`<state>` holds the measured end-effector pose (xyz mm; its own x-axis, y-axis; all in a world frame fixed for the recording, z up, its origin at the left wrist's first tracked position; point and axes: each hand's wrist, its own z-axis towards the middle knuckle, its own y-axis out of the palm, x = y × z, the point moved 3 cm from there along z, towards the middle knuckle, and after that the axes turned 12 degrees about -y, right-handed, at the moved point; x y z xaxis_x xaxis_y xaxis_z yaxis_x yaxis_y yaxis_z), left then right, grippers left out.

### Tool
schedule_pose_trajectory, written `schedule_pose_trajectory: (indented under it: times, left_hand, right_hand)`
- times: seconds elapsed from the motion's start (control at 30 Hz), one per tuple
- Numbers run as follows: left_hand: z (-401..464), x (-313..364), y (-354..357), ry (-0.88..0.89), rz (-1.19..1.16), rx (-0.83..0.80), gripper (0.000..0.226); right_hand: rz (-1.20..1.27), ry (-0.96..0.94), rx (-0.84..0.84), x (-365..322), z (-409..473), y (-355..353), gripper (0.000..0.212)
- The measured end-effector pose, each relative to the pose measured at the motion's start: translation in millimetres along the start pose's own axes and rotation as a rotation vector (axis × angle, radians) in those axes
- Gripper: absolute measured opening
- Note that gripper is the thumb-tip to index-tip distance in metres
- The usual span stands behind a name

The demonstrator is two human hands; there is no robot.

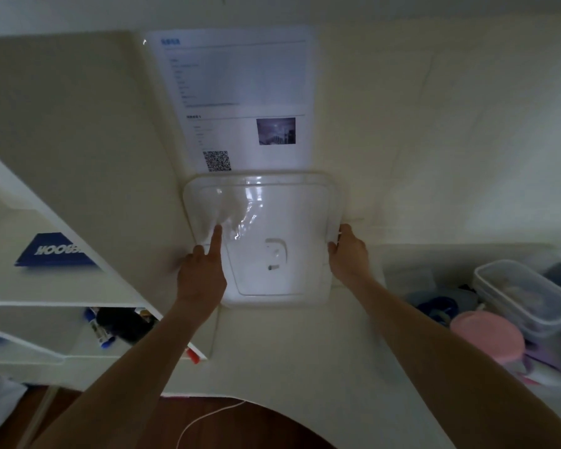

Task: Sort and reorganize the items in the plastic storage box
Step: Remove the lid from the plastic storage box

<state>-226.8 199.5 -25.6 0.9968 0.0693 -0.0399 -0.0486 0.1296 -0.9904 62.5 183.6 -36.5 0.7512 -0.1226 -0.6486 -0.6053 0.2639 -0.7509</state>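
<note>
So the person's holding a clear plastic lid [272,234] up against the wall, under a taped printed sheet [240,98]. Left hand [201,270] grips its left edge with the index finger stretched flat on top, right hand [348,251] curls round the right edge. Looks like the lid's getting parked, so next comes digging into the storage box [528,296] on the counter [289,351], far right, contents too blurry to tell

Glossy clear plastic lid [272,222], matt cream table [289,351], paper sheet [240,92].
</note>
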Motion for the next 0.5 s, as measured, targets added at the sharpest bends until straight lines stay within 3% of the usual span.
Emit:
schedule_pose_trajectory:
  times: [0.2, 0.3, 0.5]
  left_hand:
    - [-19.7, 31.7, -11.5, 0.110, -0.083, 0.143, 0.079]
    - [-39.2, 80.6, -23.5, 0.246, -0.161, 0.244, 0.069]
    - [-84.2, 203.1, -34.3, 0.569, -0.323, 0.236, 0.062]
  right_hand:
    - [0.051, 0.044, 0.069, 6.8, -29.2, -18.0, 0.054]
    - [0.017, -0.036, 0.079, 17.9, -57.4, -36.4, 0.055]
    - [-0.221, -0.057, 0.126, 111.0, -113.2, -117.4, 0.052]
